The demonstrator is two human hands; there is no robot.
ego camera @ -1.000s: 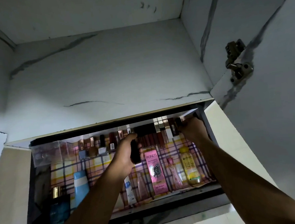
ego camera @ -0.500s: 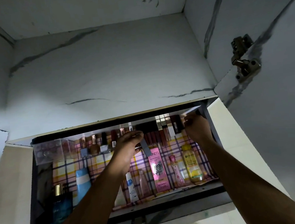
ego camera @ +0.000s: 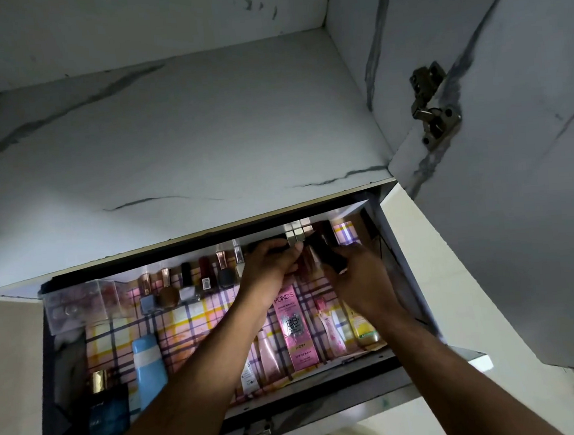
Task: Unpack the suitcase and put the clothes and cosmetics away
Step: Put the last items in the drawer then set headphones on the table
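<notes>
A pulled-out drawer lined with pink-and-yellow plaid paper (ego camera: 197, 313) is seen from above, pretty dim. Both hands are reached to its back row. A small dark tube-shaped cosmetic (ego camera: 331, 258) is pinched by the right hand (ego camera: 356, 280), sticking up and left past the fingertips, right beside the left hand (ego camera: 269, 270). The left hand's fingers are curled over something dark at the back; exactly what is gripped can't be told. A pink Pond's BB cream box (ego camera: 296, 330) is lying flat under and between the wrists.
</notes>
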